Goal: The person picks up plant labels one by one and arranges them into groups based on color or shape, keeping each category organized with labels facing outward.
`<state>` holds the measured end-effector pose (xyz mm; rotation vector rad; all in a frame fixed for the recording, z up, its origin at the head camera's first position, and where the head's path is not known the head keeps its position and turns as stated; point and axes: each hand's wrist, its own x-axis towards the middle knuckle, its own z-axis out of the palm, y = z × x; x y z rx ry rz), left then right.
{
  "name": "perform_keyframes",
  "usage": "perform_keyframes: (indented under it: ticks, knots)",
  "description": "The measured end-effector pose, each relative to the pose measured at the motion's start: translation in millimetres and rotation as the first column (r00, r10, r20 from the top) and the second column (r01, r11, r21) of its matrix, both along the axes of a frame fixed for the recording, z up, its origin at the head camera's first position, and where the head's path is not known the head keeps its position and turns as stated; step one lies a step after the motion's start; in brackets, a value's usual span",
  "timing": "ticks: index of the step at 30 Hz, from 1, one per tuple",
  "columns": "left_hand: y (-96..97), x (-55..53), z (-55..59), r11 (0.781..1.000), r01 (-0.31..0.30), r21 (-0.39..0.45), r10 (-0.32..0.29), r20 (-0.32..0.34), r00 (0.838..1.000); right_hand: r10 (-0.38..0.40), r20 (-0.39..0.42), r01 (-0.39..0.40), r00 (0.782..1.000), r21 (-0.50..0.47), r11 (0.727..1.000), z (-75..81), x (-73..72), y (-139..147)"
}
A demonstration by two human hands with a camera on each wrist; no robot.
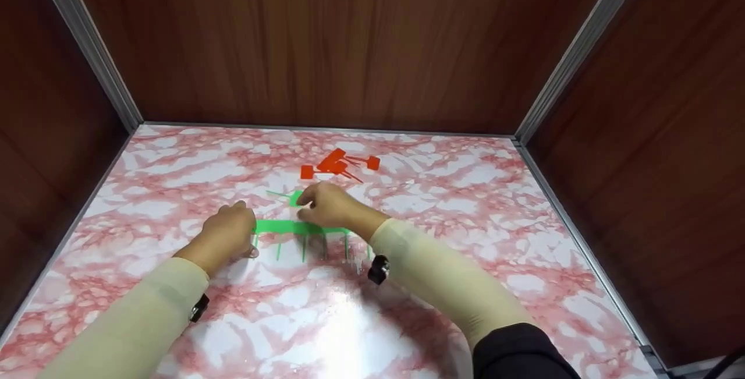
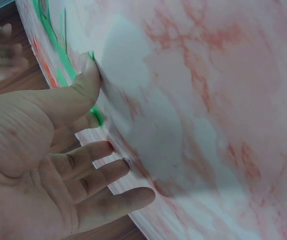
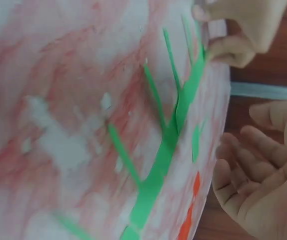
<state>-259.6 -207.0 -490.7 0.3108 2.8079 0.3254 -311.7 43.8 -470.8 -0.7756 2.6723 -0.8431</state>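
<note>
Left of centre in the head view, I have the green row of tags (image 1: 276, 226) lying on the marbled tabletop (image 1: 495, 245), its thin tails pointing toward the bottom of the frame, with the person's left hand (image 1: 230, 230) loosely spread, thumb and index finger touching the row's left end. Just above the row, the right hand (image 1: 334, 205) hangs beside a loose green tag (image 1: 294, 198), fingers parted and holding nothing; red tags (image 1: 333, 162) lie farther up, any print too small for me to read.
</note>
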Motion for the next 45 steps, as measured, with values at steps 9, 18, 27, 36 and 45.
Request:
perform_keyframes:
  ticks: [9,18,27,36,45]
  knots:
    - [2.1,2.1,0.2,1.0,-0.01,0.008,0.011,-0.019,1.0,0.124,-0.065,-0.109,0.99,0.195,0.975,-13.5,-4.7,-22.1]
    - [0.6,4.9,2.9,1.0,0.004,0.016,-0.003,-0.053,0.999,0.135,-0.064,-0.115,0.989,0.244,0.963,-20.3,-10.9,-22.9]
    - [-0.4,4.3,3.9,1.0,-0.001,0.008,0.001,-0.025,1.0,0.109,-0.169,-0.044,0.98,0.348,0.936,-22.2,-16.0,-18.6]
    - [1.6,1.0,3.9,1.0,0.006,-0.007,-0.006,-0.028,1.0,0.001,-0.179,0.083,0.984,0.463,0.883,-24.3,-23.8,-19.3]
    - [0.1,2.3,0.5,1.0,0.012,0.003,-0.012,-0.065,0.998,0.113,-0.147,-0.04,0.983,0.43,0.902,-24.6,-19.1,-24.9]
